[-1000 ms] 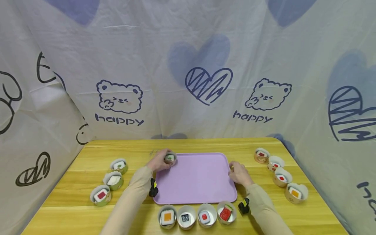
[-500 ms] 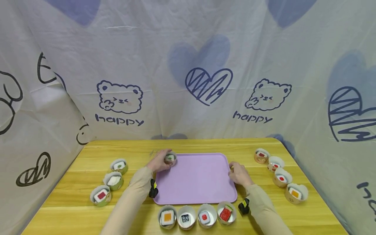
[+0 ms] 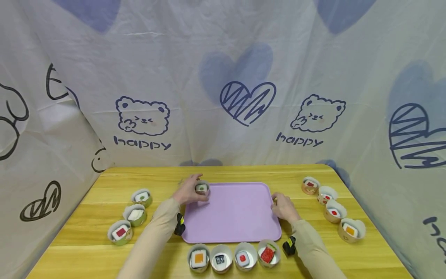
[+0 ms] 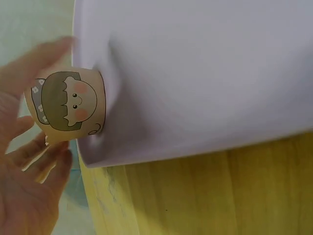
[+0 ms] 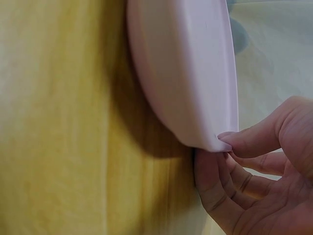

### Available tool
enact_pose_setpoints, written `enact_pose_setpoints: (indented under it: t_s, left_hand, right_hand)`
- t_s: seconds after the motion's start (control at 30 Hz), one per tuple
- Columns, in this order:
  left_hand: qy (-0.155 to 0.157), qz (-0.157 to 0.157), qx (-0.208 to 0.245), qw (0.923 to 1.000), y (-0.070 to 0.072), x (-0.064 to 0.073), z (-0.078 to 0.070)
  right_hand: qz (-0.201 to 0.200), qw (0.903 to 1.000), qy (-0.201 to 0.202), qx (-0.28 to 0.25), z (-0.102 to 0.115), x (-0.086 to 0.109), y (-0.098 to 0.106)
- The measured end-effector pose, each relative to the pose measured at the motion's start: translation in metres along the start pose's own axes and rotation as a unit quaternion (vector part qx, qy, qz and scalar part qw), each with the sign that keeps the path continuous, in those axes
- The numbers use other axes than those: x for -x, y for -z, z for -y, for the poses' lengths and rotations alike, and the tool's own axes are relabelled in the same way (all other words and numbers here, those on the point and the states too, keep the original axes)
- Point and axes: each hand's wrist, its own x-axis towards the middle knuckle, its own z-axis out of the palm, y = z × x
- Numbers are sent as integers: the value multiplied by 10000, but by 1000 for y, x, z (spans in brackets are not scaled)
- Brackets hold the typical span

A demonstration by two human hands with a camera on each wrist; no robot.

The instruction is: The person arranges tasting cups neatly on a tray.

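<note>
Your lilac tray (image 3: 233,213) lies with its long axis running nine to three o'clock. Your right hand (image 3: 285,206) pinches its rim near three. Your left hand (image 3: 189,190) has fingers spread apart around the upright cup (image 4: 73,100), mouth upward, in the tray's ten o'clock corner.

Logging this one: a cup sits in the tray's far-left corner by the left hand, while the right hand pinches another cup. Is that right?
Not quite: the right hand pinches the tray by its edge, not another cup, as the right wrist view shows. The cup does sit in the far-left corner by the left hand.
</note>
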Motion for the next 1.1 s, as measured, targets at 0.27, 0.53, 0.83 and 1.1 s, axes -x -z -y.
enact_pose_setpoints:
  t_s: [0.27, 0.53, 0.83, 1.1]
  left_hand:
    - [208, -447, -134, 9987, 2, 3, -1]
    - [621, -709, -470, 9944, 11, 13, -14]
    - [939, -962, -683, 9886, 39, 27, -12]
    - [1633, -1024, -965, 9765, 70, 42, 5]
  right_hand:
    - [22, 10000, -18, 14, -1, -1, -1]
    - [20, 10000, -51, -26, 0, 0, 0]
    - [50, 9999, -79, -73, 1, 0, 0]
    - [9, 10000, -2, -42, 0, 1, 0]
